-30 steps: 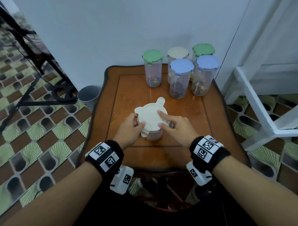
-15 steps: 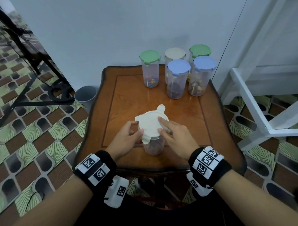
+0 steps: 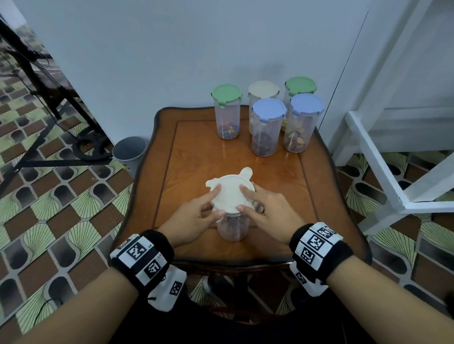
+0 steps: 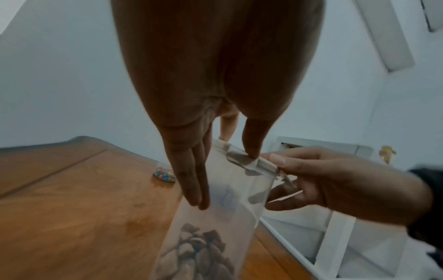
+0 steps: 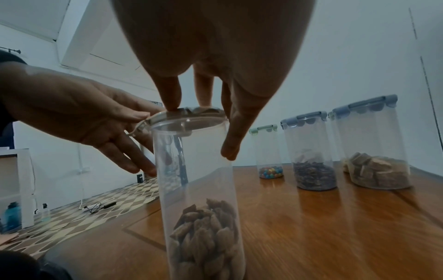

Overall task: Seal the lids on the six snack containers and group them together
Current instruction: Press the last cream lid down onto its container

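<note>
A clear snack container (image 3: 232,230) with brown pieces stands near the table's front edge, a white lid (image 3: 231,195) resting on top. Two of the lid's flaps stick out at the far side, unlatched. My left hand (image 3: 209,202) presses the lid with index finger and thumb, and its other fingers (image 4: 191,185) lie straight along the jar wall. From the other side my right hand (image 3: 250,199) presses the lid in the same way, thumb on the near rim, fingers (image 5: 230,147) straight down the jar (image 5: 199,189). Several lidded containers (image 3: 268,109) stand grouped at the back right.
The wooden table (image 3: 194,152) has curved raised edges and stands against a wall. A green-lidded jar (image 3: 226,93) of coloured candies stands slightly left of the group. A grey bin (image 3: 130,152) is on the floor at left and a white frame (image 3: 376,170) at right.
The container has come nearer the table's front edge. My left index finger has moved onto the lid top, and both thumbs have shifted to the lid's near rim.
</note>
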The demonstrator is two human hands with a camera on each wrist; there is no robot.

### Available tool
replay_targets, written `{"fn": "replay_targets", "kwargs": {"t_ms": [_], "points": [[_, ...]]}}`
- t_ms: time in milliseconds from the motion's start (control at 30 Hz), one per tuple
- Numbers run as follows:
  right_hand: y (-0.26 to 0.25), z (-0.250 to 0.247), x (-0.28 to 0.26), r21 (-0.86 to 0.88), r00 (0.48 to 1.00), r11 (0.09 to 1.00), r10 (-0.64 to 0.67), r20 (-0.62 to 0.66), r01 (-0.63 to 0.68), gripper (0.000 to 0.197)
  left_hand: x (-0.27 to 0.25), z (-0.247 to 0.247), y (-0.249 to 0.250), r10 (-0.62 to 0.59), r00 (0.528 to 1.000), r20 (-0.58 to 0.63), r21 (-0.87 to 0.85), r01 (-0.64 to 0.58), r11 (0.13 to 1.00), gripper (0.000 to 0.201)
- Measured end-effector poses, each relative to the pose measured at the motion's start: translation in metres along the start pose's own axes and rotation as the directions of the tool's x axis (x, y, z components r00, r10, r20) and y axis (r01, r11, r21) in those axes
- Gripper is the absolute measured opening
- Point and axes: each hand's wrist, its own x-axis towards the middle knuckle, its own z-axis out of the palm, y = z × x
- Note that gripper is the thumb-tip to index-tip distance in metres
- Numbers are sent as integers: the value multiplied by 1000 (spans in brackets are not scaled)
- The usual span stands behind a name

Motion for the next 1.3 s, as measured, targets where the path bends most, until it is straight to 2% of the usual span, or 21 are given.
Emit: {"fn": "replay_targets", "kwargs": {"t_ms": [67, 100, 167, 200, 300, 367, 433, 633, 733, 800, 867, 933, 1067, 1167, 1233, 1300], "points": [[-4, -5, 3, -138, 999, 989, -44, 3, 44, 54, 1, -9, 2, 38, 999, -9, 244, -35, 969, 69], [-7, -8, 4, -222, 998, 973, -64, 3, 64, 52, 2, -14, 5, 59, 998, -2, 386, -54, 921, 71], [-14, -14, 6, -320, 997, 945, -80, -16, 71, 47, 4, -23, 9, 154, 988, 15, 664, -125, 737, 74], [-17, -18, 6, -345, 995, 935, -92, -32, 75, 44, 5, -28, 11, 240, 970, 34, 741, -186, 645, 72], [-20, -19, 7, -347, 985, 927, -168, -36, 145, 34, 11, -38, 15, 457, 869, 187, 794, -408, 450, 57], [-19, -17, 7, -310, 978, 930, -209, -9, 196, 32, 18, -37, 14, 527, 802, 281, 768, -517, 378, 47], [-16, -19, 7, -305, 972, 924, -235, 27, 232, 33, 22, -32, 13, 558, 766, 318, 727, -575, 375, 44], [-1, -41, 18, -208, 942, 924, -291, 169, 322, 42, 24, -28, 10, 557, 768, 318, 737, -569, 364, 38], [3, -47, 24, -213, 905, 891, -350, 241, 401, 36, 26, -28, 7, 572, 752, 326, 737, -582, 344, 33], [1, -48, 26, -193, 902, 897, -344, 262, 398, 28, 28, -31, 5, 577, 749, 325, 729, -587, 352, 35], [-1, -48, 28, -188, 914, 911, -313, 259, 366, 21, 29, -33, 5, 579, 751, 317, 712, -592, 378, 37], [-3, -47, 27, -187, 915, 906, -340, 215, 381, 17, 29, -34, 5, 582, 751, 310, 686, -601, 410, 39], [6, -39, 27, -304, 860, 804, -481, 171, 510, 21, 30, -35, 1, 617, 740, 269, 638, -616, 461, 35], [9, -33, 20, -378, 811, 730, -573, 117, 570, 26, 35, -39, -3, 594, 759, 267, 620, -607, 497, 40], [11, -29, 13, -461, 780, 663, -615, 113, 590, 31, 37, -41, -1, 584, 763, 279, 619, -607, 498, 42], [13, -25, 10, -509, 782, 644, -615, 100, 571, 34, 38, -41, 3, 583, 761, 286, 625, -609, 489, 45]]}}
